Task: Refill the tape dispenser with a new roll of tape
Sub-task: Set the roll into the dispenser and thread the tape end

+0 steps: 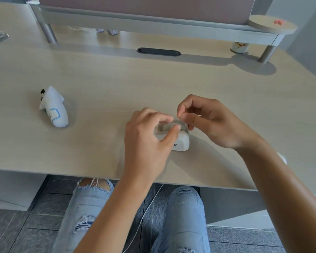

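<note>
Tape threading looks like the step in hand, judging by the pinch. Small off-white plastic tape dispenser (179, 139), rounded and smooth with dark lettering on its near side, sits on the pale wood-grain desk (98, 84) right between the two hands. Left hand (146, 139) curls over its near-left side, fingers bent down onto the top as if steadying it; whether it actually grips the body I can't tell. Right hand (206, 121) hovers just beyond and to the right, thumb and forefinger pressed together, seemingly on the free end of the clear tape roll (171, 125) seated in the cradle, though the film is too see-through to be sure. My tip: keep the left pressing down so the light shell doesn't skid on that slick laminate, draw the strip low and straight toward the cutter, and don't let it fold back on itself. Well off to the left of the left hand lies a white glossy handheld controller (53, 106) with blue outline markings.
</note>
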